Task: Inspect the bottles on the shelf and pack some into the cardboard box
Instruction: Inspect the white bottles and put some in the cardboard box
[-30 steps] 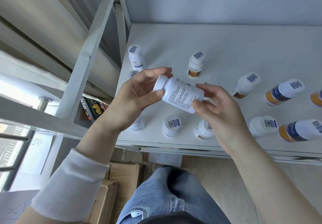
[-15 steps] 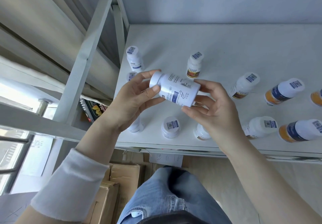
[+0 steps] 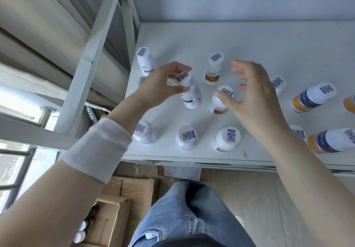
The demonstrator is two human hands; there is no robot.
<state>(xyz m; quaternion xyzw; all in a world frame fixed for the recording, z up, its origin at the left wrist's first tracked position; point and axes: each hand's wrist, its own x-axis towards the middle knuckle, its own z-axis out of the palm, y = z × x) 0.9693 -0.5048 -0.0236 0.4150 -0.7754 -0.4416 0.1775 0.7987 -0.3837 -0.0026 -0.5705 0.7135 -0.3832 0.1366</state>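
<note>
Left hand point(image 3: 157, 88): thumb and fingers curled round the cap of the white bottle point(image 3: 192, 97), pinching it from both sides.
White bottle: upright over the shelf point(image 3: 269, 45), body clear below the fingertips.
Right hand point(image 3: 253, 97): fingers spread, holding nothing, thumb tip just beside the cap of a brown-labelled bottle point(image 3: 219, 106).
Cardboard box point(image 3: 113, 214): on the floor below the shelf, lower left, white caps inside.

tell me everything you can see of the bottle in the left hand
The white bottle looks plastic, with a white cap carrying a blue-edged code sticker and a label with a blue band and small print. It tilts slightly over the shelf; contact below is unclear. The left hand pinches its cap.
</note>
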